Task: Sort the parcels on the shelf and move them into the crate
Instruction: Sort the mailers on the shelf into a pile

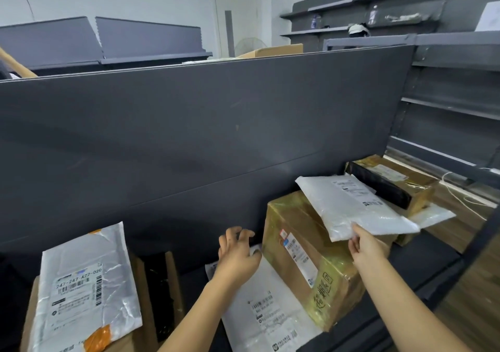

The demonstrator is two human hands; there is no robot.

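My right hand (364,244) pinches the near edge of a white padded mailer (349,208), which rests tilted on top of a tape-wrapped cardboard box (305,254) on the dark shelf. My left hand (238,254) hovers with fingers spread over the far end of a flat white mailer (267,313) lying beside that box. A silver-white mailer with a barcode label (86,289) sits on a brown box at the lower left. Another taped box with a black parcel (392,181) stands at the right rear. No crate is visible.
A tall dark grey back panel (203,124) closes the shelf behind the parcels. Grey shelving (454,102) runs along the right, with a white cord (465,197) on the wooden surface there. A dark gap lies between the left box and the flat mailer.
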